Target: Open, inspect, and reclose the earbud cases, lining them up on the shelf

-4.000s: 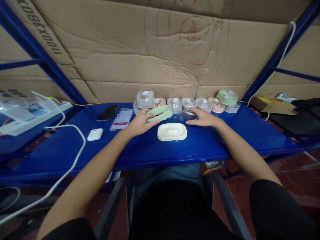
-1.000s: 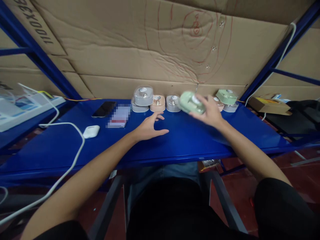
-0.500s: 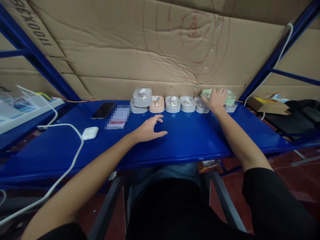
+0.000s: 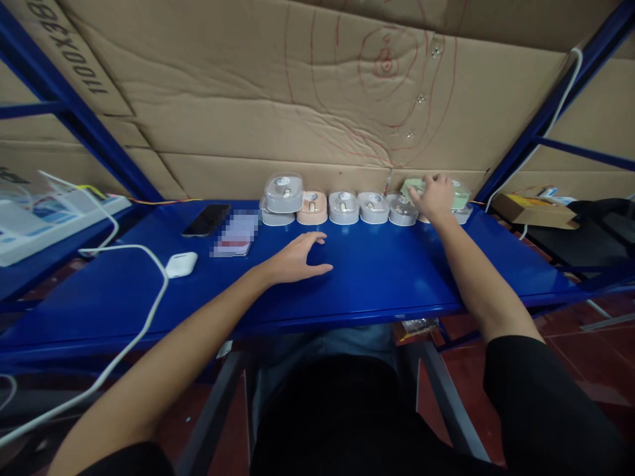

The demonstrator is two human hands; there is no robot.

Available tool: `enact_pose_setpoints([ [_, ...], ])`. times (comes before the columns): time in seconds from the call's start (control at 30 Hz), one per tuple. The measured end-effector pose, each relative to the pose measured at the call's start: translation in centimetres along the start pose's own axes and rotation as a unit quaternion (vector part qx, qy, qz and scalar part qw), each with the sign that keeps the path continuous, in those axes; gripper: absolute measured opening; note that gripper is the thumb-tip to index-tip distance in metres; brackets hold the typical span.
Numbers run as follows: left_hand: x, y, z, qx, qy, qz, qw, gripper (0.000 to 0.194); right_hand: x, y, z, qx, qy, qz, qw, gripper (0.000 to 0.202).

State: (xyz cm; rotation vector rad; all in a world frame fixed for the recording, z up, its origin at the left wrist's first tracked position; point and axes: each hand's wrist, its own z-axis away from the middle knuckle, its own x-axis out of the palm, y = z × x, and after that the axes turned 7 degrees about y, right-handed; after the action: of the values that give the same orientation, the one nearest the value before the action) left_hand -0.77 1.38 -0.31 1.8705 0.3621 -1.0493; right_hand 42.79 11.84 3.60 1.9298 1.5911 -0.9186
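My right hand (image 4: 434, 197) is on a green clear-lidded box (image 4: 411, 188) in the upper layer at the right end of the row. Its thumb is bent at the left side and its fingers curl over the top, hiding much of the box. Another green box (image 4: 461, 196) shows just right of the hand. Beneath are a grey box (image 4: 403, 210) and others partly covered. My left hand (image 4: 296, 259) hovers over or rests on the blue table (image 4: 367, 277), fingers apart and holding nothing, in front of a peach box (image 4: 312, 209).
Two grey boxes (image 4: 284, 194) are stacked at the row's left end, with more grey boxes (image 4: 343, 209) mid-row. Left lie a dark phone (image 4: 206, 220), a blurred-out phone-like item (image 4: 235, 233), a white earbud case (image 4: 181, 264) and a white cable (image 4: 159, 304). Cardboard (image 4: 248, 99) stands behind.
My right hand has shifted slightly to the right on the green box. My left hand keeps its place and open pose. The boxes look unmoved apart from a small camera shift.
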Motion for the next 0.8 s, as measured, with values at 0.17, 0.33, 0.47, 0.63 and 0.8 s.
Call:
enact_pose_setpoints([
  [0.17, -0.1, 0.1, 0.0, 0.006, -0.004, -0.007, 1.0, 0.088, 0.0, 0.0, 0.0, -0.006, 0.002, -0.003, 1.0, 0.061],
  [0.33, -0.1, -0.1, 0.0, 0.016, -0.011, -0.021, 1.0, 0.086, -0.3, -0.4, 0.6, -0.008, 0.011, 0.007, 1.0, 0.056],
  [0.47, -0.1, 0.0, 0.0, 0.02, -0.017, -0.03, 0.999, 0.086, -0.3, -0.8, 1.4, -0.024, 0.011, 0.031, 0.999, 0.056],
  [0.63, -0.2, 0.0, 0.0, 0.022, -0.025, -0.04, 0.999, 0.085, 0.3, -0.9, 1.8, -0.021, 0.039, 0.05, 0.998, 0.053],
  [0.8, -0.1, -0.1, 0.0, 0.028, -0.035, -0.045, 0.998, 0.087, 0.3, -0.8, 2.0, -0.016, 0.035, 0.053, 0.998, 0.051],
])
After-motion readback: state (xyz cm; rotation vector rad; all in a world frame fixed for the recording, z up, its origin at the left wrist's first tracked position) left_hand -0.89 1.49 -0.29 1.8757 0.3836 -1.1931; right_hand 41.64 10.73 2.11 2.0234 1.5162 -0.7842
